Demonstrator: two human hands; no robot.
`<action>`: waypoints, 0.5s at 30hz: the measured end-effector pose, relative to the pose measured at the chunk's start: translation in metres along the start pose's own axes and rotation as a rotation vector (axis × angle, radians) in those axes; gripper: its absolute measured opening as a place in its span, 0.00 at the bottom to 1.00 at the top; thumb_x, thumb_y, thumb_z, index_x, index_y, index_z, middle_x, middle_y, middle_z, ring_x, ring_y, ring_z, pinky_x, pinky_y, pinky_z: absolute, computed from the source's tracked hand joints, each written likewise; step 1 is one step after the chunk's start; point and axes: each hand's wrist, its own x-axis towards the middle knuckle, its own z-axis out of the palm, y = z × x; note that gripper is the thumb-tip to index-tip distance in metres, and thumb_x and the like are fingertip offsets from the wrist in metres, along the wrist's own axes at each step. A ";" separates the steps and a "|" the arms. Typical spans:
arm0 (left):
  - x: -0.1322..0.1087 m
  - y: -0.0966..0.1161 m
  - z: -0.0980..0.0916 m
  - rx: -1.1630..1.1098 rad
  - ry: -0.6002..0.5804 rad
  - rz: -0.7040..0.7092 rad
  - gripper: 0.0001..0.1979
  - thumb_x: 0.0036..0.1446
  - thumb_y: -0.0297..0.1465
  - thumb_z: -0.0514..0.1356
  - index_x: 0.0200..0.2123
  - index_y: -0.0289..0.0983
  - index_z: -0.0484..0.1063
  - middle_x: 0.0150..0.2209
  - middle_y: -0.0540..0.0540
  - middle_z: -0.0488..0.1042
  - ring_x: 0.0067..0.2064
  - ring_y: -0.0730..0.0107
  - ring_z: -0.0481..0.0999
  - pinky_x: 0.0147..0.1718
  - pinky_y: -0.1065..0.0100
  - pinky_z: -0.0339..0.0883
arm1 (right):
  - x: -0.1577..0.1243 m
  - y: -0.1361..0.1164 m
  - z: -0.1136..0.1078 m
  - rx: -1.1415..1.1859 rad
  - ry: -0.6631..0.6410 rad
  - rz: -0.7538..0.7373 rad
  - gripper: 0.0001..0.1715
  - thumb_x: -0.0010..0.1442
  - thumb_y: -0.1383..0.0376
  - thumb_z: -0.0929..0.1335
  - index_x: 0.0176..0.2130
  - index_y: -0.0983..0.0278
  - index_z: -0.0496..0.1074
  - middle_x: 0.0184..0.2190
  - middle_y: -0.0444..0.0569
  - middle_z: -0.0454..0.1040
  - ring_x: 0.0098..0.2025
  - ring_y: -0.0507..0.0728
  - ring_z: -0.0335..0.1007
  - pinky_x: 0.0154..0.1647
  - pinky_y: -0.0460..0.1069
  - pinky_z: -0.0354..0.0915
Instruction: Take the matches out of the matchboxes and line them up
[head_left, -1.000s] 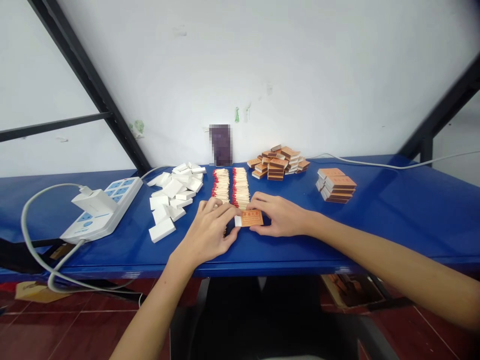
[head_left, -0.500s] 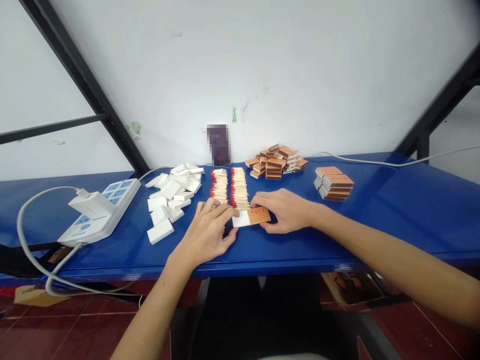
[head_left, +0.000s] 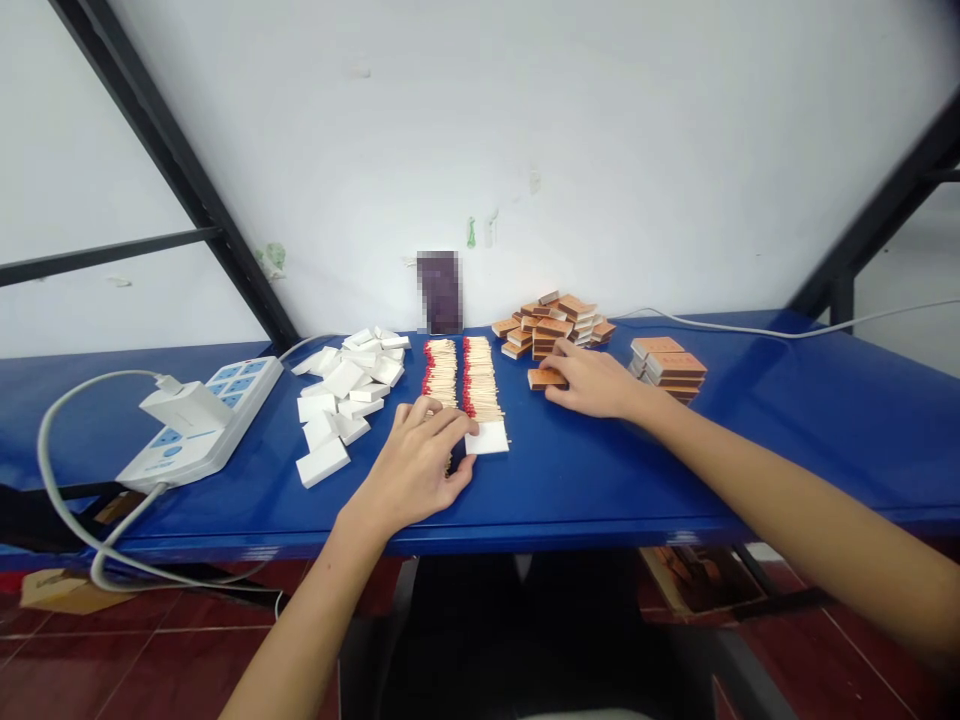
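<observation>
My left hand point(head_left: 427, 455) rests near the front of the table, thumb and fingers closed on the left end of a white matchbox tray point(head_left: 489, 438). Just behind the tray lie two rows of red-tipped matches, a left row point(head_left: 441, 370) and a right row point(head_left: 480, 380); my fingers cover the near end of the left one. Farther right, my right hand point(head_left: 589, 380) pinches an orange matchbox sleeve point(head_left: 545, 380) low over the table. That sleeve is in front of a heap of orange matchboxes point(head_left: 551, 325). Whether anything is inside the sleeve, I cannot tell.
White trays point(head_left: 341, 378) lie heaped on the left, beside a power strip point(head_left: 202, 420) with a charger point(head_left: 186, 408) and looping cable. Stacked matchboxes point(head_left: 669, 368) stand right of my right hand. A dark, pixelated upright object point(head_left: 441, 292) leans at the wall.
My right hand has drawn the orange sleeve away from the white tray, back and to the right, towards the matchbox heap. My left hand stays in place with the tray.
</observation>
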 end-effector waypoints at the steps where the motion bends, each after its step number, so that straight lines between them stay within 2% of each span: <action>1: 0.000 0.000 0.000 0.001 -0.002 -0.001 0.09 0.62 0.30 0.59 0.46 0.39 0.72 0.48 0.44 0.78 0.50 0.54 0.66 0.46 0.55 0.60 | 0.001 0.002 0.000 -0.021 0.018 0.039 0.24 0.66 0.56 0.62 0.55 0.65 0.72 0.53 0.59 0.69 0.43 0.63 0.74 0.37 0.53 0.63; 5: -0.001 0.000 -0.001 -0.001 -0.004 -0.005 0.09 0.62 0.30 0.59 0.46 0.39 0.72 0.49 0.44 0.77 0.50 0.54 0.66 0.46 0.55 0.60 | 0.002 0.005 0.000 -0.061 0.120 0.076 0.29 0.66 0.59 0.62 0.64 0.61 0.64 0.60 0.57 0.67 0.50 0.66 0.73 0.36 0.52 0.64; 11: 0.000 0.000 -0.001 -0.017 0.006 -0.006 0.10 0.62 0.30 0.60 0.47 0.39 0.71 0.49 0.44 0.77 0.50 0.55 0.66 0.46 0.55 0.60 | 0.004 0.003 0.006 -0.055 0.085 -0.004 0.23 0.67 0.59 0.63 0.58 0.61 0.72 0.52 0.55 0.73 0.42 0.61 0.75 0.35 0.51 0.61; 15: 0.000 0.000 -0.001 -0.027 0.006 -0.008 0.10 0.62 0.29 0.59 0.47 0.39 0.71 0.49 0.45 0.77 0.50 0.54 0.66 0.46 0.55 0.60 | 0.004 0.004 0.006 0.000 0.122 -0.002 0.22 0.67 0.60 0.62 0.56 0.63 0.73 0.51 0.56 0.75 0.42 0.61 0.74 0.35 0.50 0.60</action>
